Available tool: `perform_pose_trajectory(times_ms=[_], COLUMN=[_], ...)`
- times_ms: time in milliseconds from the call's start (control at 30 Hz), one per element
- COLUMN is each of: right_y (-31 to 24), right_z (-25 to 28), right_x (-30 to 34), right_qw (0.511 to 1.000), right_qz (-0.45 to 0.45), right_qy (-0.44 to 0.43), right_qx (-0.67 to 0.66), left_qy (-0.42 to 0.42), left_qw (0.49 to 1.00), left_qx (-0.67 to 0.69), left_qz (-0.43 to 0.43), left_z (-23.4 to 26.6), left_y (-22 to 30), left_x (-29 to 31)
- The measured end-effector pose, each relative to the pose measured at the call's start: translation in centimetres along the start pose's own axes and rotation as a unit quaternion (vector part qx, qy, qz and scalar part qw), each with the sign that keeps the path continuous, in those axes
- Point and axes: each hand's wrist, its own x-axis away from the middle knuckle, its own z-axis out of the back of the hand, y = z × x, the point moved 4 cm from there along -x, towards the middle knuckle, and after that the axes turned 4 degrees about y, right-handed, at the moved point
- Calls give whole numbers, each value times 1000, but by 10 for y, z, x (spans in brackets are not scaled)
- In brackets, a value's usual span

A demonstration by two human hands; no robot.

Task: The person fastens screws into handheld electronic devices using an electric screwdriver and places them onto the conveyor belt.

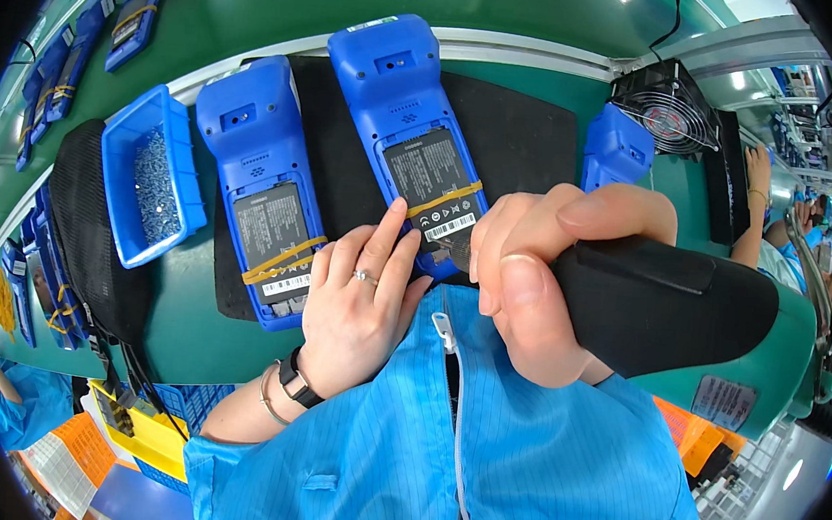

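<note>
My left hand (357,290) lies over the lower end of a blue handheld terminal (402,98). Its fingers are stretched out, and the index fingertip touches near the edge of the black battery (431,168), which a yellow rubber band (443,199) crosses. In my right hand (547,270) is a black and green electric screwdriver (686,306), gripped around its front part. The tool's tip points at the terminal's lower end, beside my left fingers; its exact contact is hidden. A second blue terminal (254,140), likewise banded, lies left of the first.
Both terminals rest on a black mat (519,131). A blue bin (187,193) of small screws stands left, beside a black mesh bag (91,225). Another blue device (619,144) and a fan (670,114) are at the right. Other people work on both sides.
</note>
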Motion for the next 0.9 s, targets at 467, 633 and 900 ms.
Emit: perform_pose_trajectory(times_ms=[467,633,900], right_y=[10,15,20], right_z=[-16,-17,-16], right_x=[-4,-2,-1], right_qw=[996,996,998], right_qz=[-81,-83,-68], right_qy=[21,26,-10], right_qx=[-5,-11,-3], left_qy=[-28,-7,-34], left_qw=[998,999,998], left_qx=[17,9,13], left_qz=[47,51,42], left_z=[9,8,9], left_y=[2,1,3], left_x=[-1,-1,-3])
